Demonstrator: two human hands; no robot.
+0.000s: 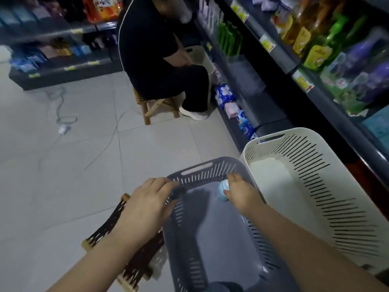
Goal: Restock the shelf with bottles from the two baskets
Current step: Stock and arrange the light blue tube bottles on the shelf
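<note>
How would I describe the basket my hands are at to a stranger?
Beside the dark shelf on the right, two slotted baskets stand on the tiled floor. It is the grey basket, farther from the shelf than the white basket; the left hand grips its rim and the right hand holds a pale blue bottle inside it.

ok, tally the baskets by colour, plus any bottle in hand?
Grey basket: 1
White baskets: 2, the near white basket and the far white basket by the seated person
Light blue bottle, gripped by the right hand: 1
Total: 4
</note>
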